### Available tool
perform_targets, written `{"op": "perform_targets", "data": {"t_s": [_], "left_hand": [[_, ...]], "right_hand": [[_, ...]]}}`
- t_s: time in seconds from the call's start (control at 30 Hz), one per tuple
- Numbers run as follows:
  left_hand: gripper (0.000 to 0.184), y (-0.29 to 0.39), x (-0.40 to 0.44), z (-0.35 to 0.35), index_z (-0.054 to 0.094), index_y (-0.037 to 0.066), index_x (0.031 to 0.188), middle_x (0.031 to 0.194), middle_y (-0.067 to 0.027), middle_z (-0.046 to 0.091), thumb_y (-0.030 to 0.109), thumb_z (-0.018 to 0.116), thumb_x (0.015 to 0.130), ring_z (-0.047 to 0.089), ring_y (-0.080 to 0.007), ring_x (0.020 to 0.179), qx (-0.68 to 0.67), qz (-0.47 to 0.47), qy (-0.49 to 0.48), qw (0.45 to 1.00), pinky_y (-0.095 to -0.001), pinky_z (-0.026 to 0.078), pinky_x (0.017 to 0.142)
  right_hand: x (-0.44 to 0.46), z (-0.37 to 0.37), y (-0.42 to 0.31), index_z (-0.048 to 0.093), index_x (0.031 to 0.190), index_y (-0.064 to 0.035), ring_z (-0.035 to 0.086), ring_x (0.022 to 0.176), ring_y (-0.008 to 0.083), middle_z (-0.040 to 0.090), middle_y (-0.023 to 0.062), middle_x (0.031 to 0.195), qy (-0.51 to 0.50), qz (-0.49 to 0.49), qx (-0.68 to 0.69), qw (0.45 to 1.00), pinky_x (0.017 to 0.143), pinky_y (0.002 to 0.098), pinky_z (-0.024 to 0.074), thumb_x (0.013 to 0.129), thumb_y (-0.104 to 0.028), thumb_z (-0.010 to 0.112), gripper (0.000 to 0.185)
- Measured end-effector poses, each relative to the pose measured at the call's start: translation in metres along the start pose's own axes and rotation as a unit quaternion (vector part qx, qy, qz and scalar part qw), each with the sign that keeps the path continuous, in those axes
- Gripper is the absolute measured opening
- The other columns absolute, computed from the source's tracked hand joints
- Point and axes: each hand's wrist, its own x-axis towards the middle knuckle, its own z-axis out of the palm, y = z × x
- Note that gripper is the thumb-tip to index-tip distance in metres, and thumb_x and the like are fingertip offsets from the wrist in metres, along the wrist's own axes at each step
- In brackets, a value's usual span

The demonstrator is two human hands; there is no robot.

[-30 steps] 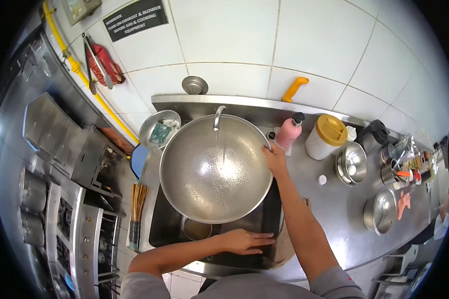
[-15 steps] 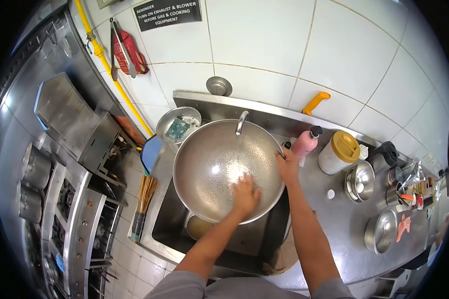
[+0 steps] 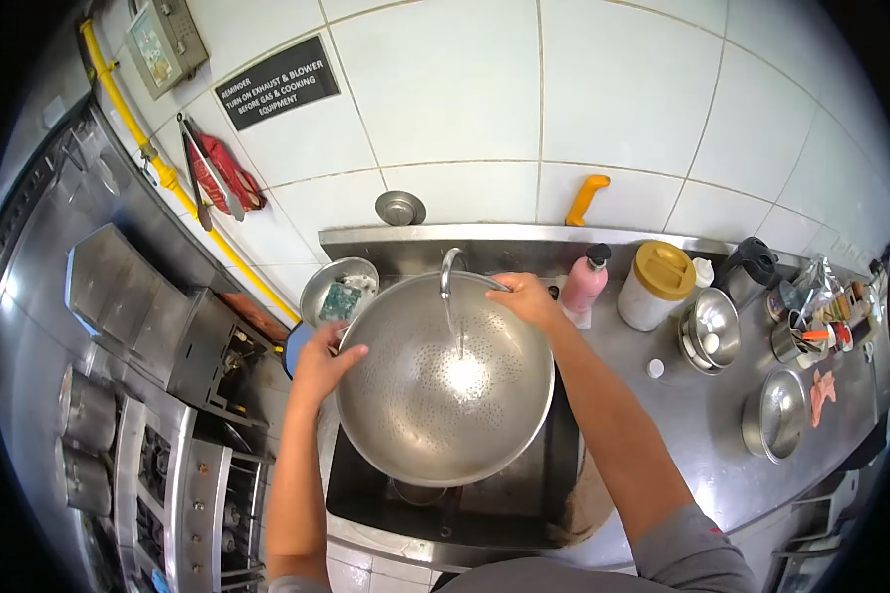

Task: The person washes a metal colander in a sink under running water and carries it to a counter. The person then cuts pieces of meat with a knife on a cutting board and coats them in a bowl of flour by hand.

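Water [image 3: 456, 321] was let down in a thin stream from a curved chrome faucet [image 3: 446, 281] into a wide, round, perforated silver metal colander [image 3: 435, 420], which was held over a dark rectangular metal sink [image 3: 509, 519]. The colander's left rim was clamped between the thumb and fingers of the left hand [image 3: 326, 361], with the thumb laid over the inside, while its upper right edge was gripped by the curled fingers of the right hand [image 3: 530, 301]. Beside it, a green sponge [image 3: 340, 300] was contained in a small round steel bowl [image 3: 314, 289].
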Motion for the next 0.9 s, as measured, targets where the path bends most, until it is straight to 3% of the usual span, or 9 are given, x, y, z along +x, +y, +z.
{"op": "perform_targets", "data": {"t_s": [0.03, 0.07, 0.3, 0.47, 0.53, 0.6, 0.67, 0.8, 0.9], "left_hand": [[0.043, -0.022, 0.006, 0.003, 0.063, 0.004, 0.115, 0.081, -0.0076, 0.065, 0.015, 0.078, 0.076, 0.057, -0.0161, 0.069, -0.049, -0.044, -0.096, 0.993, -0.0305, 0.048, 0.064], [0.038, -0.043, 0.008, 0.009, 0.065, 0.004, 0.113, 0.067, -0.0019, 0.057, 0.008, 0.073, 0.076, 0.050, -0.0113, 0.059, -0.076, -0.061, -0.076, 0.992, -0.0274, 0.043, 0.058], [0.040, 0.055, -0.022, -0.022, 0.066, 0.004, 0.113, 0.065, 0.0002, 0.049, -0.002, 0.058, 0.075, 0.044, -0.0077, 0.058, -0.066, -0.070, -0.029, 0.995, -0.0253, 0.038, 0.054], [0.043, 0.100, -0.032, -0.051, 0.067, 0.002, 0.112, 0.071, -0.0096, 0.057, -0.004, 0.056, 0.071, 0.050, -0.0091, 0.060, 0.018, -0.047, 0.019, 0.999, -0.0254, 0.043, 0.058], [0.045, 0.117, -0.036, -0.062, 0.066, 0.000, 0.114, 0.083, -0.0171, 0.067, -0.006, 0.055, 0.071, 0.060, -0.0149, 0.064, 0.079, -0.054, 0.035, 0.995, -0.0284, 0.049, 0.066], [0.045, 0.114, -0.039, -0.066, 0.066, 0.000, 0.114, 0.084, -0.0169, 0.067, -0.006, 0.054, 0.071, 0.061, -0.0155, 0.065, 0.059, -0.065, 0.046, 0.995, -0.0287, 0.049, 0.066], [0.045, 0.111, -0.043, -0.067, 0.066, 0.000, 0.115, 0.085, -0.0167, 0.068, -0.007, 0.054, 0.072, 0.061, -0.0162, 0.066, 0.036, -0.075, 0.059, 0.995, -0.0290, 0.049, 0.066], [0.044, 0.096, -0.063, -0.056, 0.065, -0.002, 0.115, 0.082, -0.0141, 0.066, -0.008, 0.054, 0.073, 0.058, -0.0128, 0.065, 0.061, -0.054, 0.134, 0.988, -0.0272, 0.047, 0.063], [0.040, 0.101, -0.093, -0.039, 0.064, -0.002, 0.115, 0.071, -0.0085, 0.057, -0.006, 0.056, 0.076, 0.050, -0.0120, 0.060, 0.022, -0.066, 0.197, 0.978, -0.0288, 0.044, 0.058]], "right_hand": [[0.008, 0.004, -0.002, 0.068, 0.111, -0.0060, 0.065, 0.083, 0.0158, 0.072, 0.0076, 0.095, -0.032, 0.023, 0.040, 0.998, 0.080, 0.0298, 0.0498, 0.082, -0.023, 0.071, 0.033], [0.012, 0.007, -0.010, 0.068, 0.111, -0.0060, 0.065, 0.083, 0.0158, 0.072, 0.0076, 0.095, -0.028, 0.021, 0.042, 0.999, 0.080, 0.0298, 0.0498, 0.082, -0.023, 0.071, 0.033], [0.026, 0.050, 0.001, 0.067, 0.090, -0.0007, 0.059, 0.068, 0.0234, 0.065, 0.0145, 0.077, 0.060, 0.027, -0.056, 0.996, 0.067, 0.0356, 0.0470, 0.076, -0.039, 0.078, 0.042], [-0.010, 0.098, 0.032, 0.069, 0.089, -0.0048, 0.062, 0.070, 0.0247, 0.066, 0.0151, 0.077, -0.023, 0.141, -0.044, 0.989, 0.068, 0.0377, 0.0472, 0.075, -0.050, 0.076, 0.048], [-0.030, 0.161, 0.112, 0.069, 0.091, -0.0035, 0.064, 0.077, 0.0234, 0.068, 0.0160, 0.087, -0.035, 0.154, 0.032, 0.987, 0.072, 0.0366, 0.0485, 0.075, -0.051, 0.076, 0.051], [-0.090, 0.182, 0.076, 0.069, 0.093, -0.0019, 0.064, 0.086, 0.0236, 0.069, 0.0138, 0.095, -0.029, 0.250, 0.106, 0.962, 0.077, 0.0367, 0.0488, 0.076, -0.051, 0.077, 0.052], [-0.133, 0.216, 0.077, 0.064, 0.108, -0.0009, 0.062, 0.097, 0.0249, 0.066, 0.0110, 0.108, -0.066, 0.403, 0.363, 0.837, 0.081, 0.0393, 0.0482, 0.080, -0.043, 0.077, 0.052], [-0.168, 0.222, 0.057, 0.047, 0.131, -0.0028, 0.057, 0.109, 0.0248, 0.059, 0.0107, 0.123, 0.001, 0.359, 0.538, 0.763, 0.087, 0.0425, 0.0487, 0.087, -0.020, 0.072, 0.054], [-0.158, 0.194, 0.056, 0.052, 0.125, -0.0026, 0.060, 0.105, 0.0258, 0.062, 0.0119, 0.117, 0.097, 0.395, 0.521, 0.750, 0.085, 0.0435, 0.0508, 0.088, -0.019, 0.071, 0.045]]}}
